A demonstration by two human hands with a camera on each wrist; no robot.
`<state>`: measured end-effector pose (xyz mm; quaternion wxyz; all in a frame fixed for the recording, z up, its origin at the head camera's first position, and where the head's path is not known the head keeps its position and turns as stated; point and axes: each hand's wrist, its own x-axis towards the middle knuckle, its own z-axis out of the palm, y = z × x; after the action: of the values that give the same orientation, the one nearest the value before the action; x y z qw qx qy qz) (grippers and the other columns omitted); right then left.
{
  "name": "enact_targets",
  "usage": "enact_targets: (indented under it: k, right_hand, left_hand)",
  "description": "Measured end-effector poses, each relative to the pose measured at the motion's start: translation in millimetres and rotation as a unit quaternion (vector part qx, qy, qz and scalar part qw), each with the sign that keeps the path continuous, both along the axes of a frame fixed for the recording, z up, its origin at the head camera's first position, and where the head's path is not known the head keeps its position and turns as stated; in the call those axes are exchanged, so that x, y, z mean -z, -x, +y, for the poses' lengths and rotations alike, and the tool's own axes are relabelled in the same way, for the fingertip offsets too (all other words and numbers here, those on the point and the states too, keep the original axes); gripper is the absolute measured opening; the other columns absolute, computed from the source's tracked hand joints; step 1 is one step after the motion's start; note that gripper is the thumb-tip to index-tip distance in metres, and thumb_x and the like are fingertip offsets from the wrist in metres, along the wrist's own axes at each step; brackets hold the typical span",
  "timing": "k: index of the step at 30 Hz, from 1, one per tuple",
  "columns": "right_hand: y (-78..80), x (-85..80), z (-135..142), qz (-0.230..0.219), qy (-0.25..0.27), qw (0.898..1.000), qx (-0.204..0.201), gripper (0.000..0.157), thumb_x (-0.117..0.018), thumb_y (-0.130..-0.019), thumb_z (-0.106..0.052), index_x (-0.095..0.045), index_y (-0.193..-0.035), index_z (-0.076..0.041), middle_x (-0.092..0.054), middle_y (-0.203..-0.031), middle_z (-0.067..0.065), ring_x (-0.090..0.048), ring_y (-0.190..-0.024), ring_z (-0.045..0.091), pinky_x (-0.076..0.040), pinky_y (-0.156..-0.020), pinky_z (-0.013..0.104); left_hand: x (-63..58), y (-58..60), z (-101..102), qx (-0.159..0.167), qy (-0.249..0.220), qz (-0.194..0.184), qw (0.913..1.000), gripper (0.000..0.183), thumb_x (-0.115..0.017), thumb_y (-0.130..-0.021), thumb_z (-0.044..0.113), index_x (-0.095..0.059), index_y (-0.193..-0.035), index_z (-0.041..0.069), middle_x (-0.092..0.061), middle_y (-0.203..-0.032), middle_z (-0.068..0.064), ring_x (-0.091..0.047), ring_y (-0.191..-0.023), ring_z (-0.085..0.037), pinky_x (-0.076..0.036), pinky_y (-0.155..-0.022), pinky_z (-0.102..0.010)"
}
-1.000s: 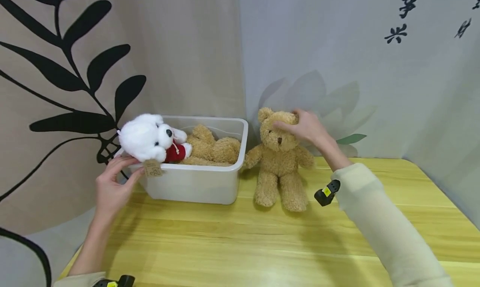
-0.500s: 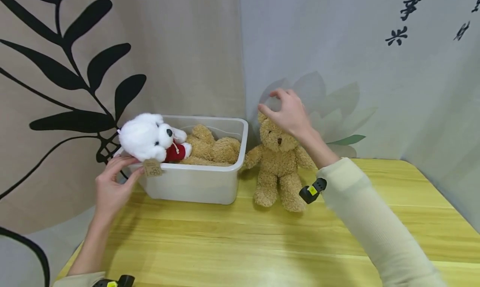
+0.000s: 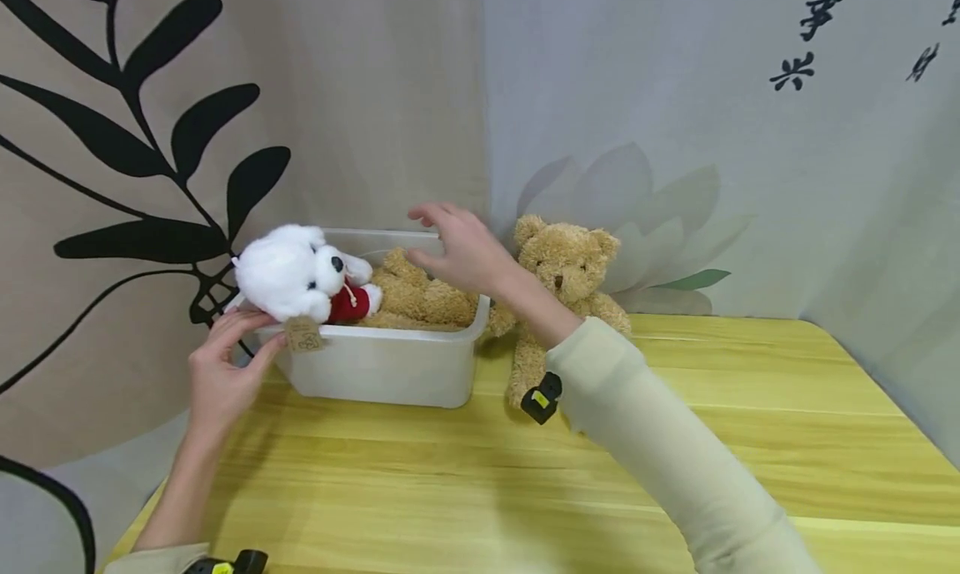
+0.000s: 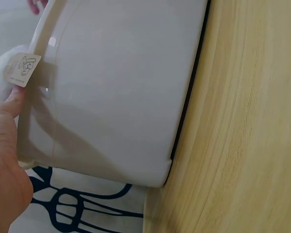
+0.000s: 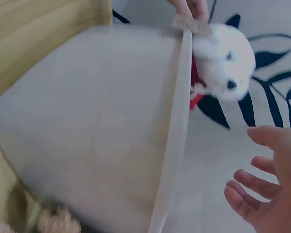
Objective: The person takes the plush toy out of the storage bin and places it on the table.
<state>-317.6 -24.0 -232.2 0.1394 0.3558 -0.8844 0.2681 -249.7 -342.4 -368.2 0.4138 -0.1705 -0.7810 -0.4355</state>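
Observation:
A white plastic storage bin (image 3: 382,366) stands on the table. My left hand (image 3: 219,382) holds its front left corner at the rim, beside a paper tag (image 3: 303,334). Inside, a white plush toy in a red top (image 3: 281,276) leans over the left end, and a brown teddy bear (image 3: 423,301) lies on the right, partly hidden. Over the bin's right side my right hand (image 3: 468,253) hovers with fingers spread and nothing held; the right wrist view shows these loose fingers (image 5: 254,184) too. A second brown teddy bear (image 3: 566,262) sits upright to the right, partly behind my forearm.
The wooden table (image 3: 360,491) has its far right corner near the wall. Behind it hangs a light cloth backdrop (image 3: 390,99) printed with black leaves (image 3: 150,241) and dark characters. A black cable (image 3: 63,499) curves at the lower left.
My right hand has left the head of the upright teddy bear, lifted, and moved left over the bin. My left hand and the bin stay in place.

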Motion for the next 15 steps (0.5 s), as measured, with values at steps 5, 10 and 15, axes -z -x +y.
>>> enact_targets:
  k: [5,10,15]
  right_hand:
    - [-6.4,-3.7,-32,0.005,-0.04,0.999,-0.034,0.058,-0.065,-0.099,-0.031,-0.044,-0.149,-0.01,-0.049,-0.15,0.007,-0.048,-0.135,0.022,-0.04,-0.111,0.034]
    - [-12.8,-6.7,-63,0.05,-0.104,0.991,-0.067,0.066,-0.063,-0.1,-0.033,-0.033,-0.157,-0.018,-0.035,-0.16,0.004,-0.034,-0.144,0.017,-0.027,-0.119,0.031]
    - [-21.9,-4.6,-87,0.119,-0.176,0.973,-0.092,0.069,-0.061,-0.1,-0.027,-0.026,-0.16,-0.025,-0.017,-0.167,0.003,-0.035,-0.143,0.022,-0.03,-0.116,0.028]
  left_hand:
    - [0.4,1.1,-2,0.0,-0.001,0.001,1.0,0.034,-0.073,-0.071,-0.028,-0.069,-0.102,-0.014,-0.064,-0.105,0.027,-0.054,-0.116,0.001,-0.026,-0.12,-0.034]
    - [-1.5,-0.5,-1,-0.004,-0.001,-0.002,1.0,0.033,-0.074,-0.073,-0.026,-0.069,-0.102,-0.013,-0.064,-0.106,0.027,-0.055,-0.115,0.001,-0.026,-0.121,-0.035]
    - [-1.0,-2.0,0,0.007,-0.005,0.007,0.9999,0.032,-0.072,-0.073,-0.027,-0.068,-0.102,-0.015,-0.065,-0.107,0.024,-0.055,-0.114,0.0,-0.026,-0.12,-0.036]
